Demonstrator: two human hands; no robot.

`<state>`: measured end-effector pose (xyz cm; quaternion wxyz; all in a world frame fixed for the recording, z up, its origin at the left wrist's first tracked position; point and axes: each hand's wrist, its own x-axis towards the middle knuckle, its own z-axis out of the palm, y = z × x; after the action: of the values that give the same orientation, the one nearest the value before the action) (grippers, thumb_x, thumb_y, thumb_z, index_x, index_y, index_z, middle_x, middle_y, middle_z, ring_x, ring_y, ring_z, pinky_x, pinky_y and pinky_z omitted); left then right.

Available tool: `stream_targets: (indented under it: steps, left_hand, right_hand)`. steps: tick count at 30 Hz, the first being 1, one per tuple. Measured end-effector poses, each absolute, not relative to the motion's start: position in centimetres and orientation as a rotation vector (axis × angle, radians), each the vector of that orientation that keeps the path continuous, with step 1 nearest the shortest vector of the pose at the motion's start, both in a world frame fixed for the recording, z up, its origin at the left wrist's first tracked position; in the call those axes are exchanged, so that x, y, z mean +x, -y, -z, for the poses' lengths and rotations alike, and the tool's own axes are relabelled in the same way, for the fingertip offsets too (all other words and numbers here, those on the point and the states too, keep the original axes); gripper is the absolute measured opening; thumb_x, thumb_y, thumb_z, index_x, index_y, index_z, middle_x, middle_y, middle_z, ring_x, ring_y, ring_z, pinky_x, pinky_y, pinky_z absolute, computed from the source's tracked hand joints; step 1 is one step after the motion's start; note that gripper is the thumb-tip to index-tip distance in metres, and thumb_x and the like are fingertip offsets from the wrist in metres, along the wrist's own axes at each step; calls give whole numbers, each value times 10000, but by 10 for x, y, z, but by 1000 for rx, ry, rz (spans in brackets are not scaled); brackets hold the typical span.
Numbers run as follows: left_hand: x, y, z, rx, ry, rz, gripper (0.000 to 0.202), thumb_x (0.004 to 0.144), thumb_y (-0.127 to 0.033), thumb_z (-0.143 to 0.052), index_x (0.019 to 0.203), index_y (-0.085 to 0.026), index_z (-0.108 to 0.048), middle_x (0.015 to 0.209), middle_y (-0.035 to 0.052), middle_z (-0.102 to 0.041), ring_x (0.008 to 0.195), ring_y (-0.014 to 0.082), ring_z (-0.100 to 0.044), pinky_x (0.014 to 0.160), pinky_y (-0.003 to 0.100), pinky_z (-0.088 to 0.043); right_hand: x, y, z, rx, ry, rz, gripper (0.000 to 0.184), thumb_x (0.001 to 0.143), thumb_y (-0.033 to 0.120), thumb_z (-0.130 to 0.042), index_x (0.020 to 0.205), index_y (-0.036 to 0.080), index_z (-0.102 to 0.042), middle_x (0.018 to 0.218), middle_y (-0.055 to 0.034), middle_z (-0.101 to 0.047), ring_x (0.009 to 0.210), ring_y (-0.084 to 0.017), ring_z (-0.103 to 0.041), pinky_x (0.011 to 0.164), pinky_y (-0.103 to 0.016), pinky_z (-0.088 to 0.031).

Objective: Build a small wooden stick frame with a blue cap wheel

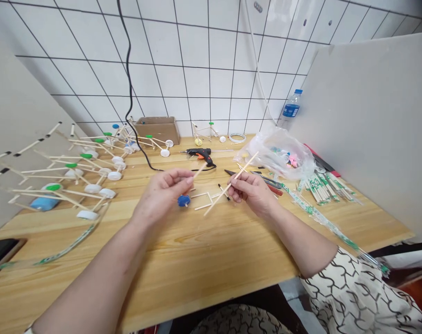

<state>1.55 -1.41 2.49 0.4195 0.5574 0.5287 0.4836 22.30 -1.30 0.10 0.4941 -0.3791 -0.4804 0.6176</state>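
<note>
My left hand (164, 190) pinches a short wooden stick (199, 171) that points up to the right, and a blue bottle cap (183, 200) hangs just under its fingers. My right hand (252, 191) grips a long wooden skewer (230, 184) that runs diagonally from lower left to upper right. Between the two hands, a small frame of glued sticks (204, 201) lies on the wooden table (211, 250). Both hands hover a little above the tabletop.
A black and orange glue gun (200, 153) lies behind the hands, its cable running up the tiled wall. Several stick-and-cap models (89, 171) fill the left side. A plastic bag (278, 155), wrapped chopsticks (320, 188), a water bottle (290, 109) and a cardboard box (158, 129) stand right and back.
</note>
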Motion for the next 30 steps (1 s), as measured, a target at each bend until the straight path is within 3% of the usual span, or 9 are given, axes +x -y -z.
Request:
stream_targets:
  steps: [3, 7, 14, 22, 30]
  left_hand:
    - [39, 35, -33, 1295, -1278, -1066, 327, 498, -431, -700, 672, -165, -621, 570, -6, -580, 517, 115, -483, 525, 251, -386]
    - [49, 42, -25, 1207, -1167, -966, 254, 568, -386, -691, 619, -161, -585, 550, -10, -582, 522, 107, -502, 559, 246, -401]
    - [50, 41, -13, 1135, -1074, -832, 257, 621, -382, -689, 696, -154, -598, 663, 56, -687, 606, 157, -616, 661, 309, -475]
    - [52, 44, -12, 1150, -1058, -781, 239, 595, -359, -713, 690, -156, -631, 653, 59, -696, 606, 164, -628, 685, 325, -485]
    - [56, 45, -11, 1207, -1046, -814, 224, 619, -369, -683, 671, -159, -626, 630, 47, -678, 594, 155, -612, 670, 310, -477]
  right_hand:
    - [223, 16, -4, -898, 1183, -1467, 213, 653, 339, -696, 676, 149, -601, 530, 9, -631, 392, -58, -487, 390, -179, -358]
    - [223, 18, -5, -883, 1219, -1427, 206, 681, 335, -684, 709, 149, -598, 549, 0, -645, 412, -66, -508, 406, -182, -377]
    - [222, 18, -4, -900, 1257, -1361, 243, 681, 371, -686, 708, 159, -572, 553, 3, -642, 417, -72, -514, 388, -181, -367]
    - [222, 18, -4, -908, 1292, -1312, 242, 691, 385, -675, 698, 167, -573, 553, 12, -624, 422, -73, -507, 398, -188, -370]
    - [218, 24, -2, -854, 1474, -1341, 192, 674, 303, -702, 794, 166, -638, 639, 19, -609, 553, -88, -535, 531, -211, -420]
